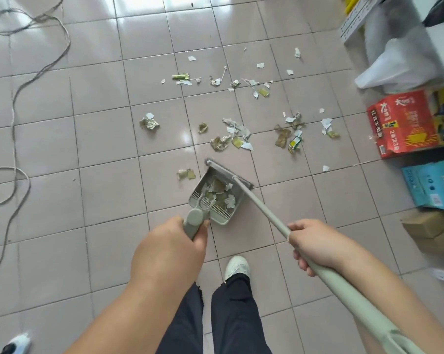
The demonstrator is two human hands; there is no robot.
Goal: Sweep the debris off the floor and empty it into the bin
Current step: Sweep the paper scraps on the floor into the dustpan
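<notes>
Grey-green dustpan (214, 194) rests on the tiled floor (101, 159), already holding paper and foil scraps. Left hand (168, 247) grips the dustpan handle (194, 222). Right hand (315, 245) is wrapped round the broom shaft (261, 204); broom head (228, 173) sits at the pan's mouth. More debris (237, 131) lies scattered on the floor beyond the pan. Red carton (404, 123) and blue carton (432, 185) stand along the floor's right edge.
</notes>
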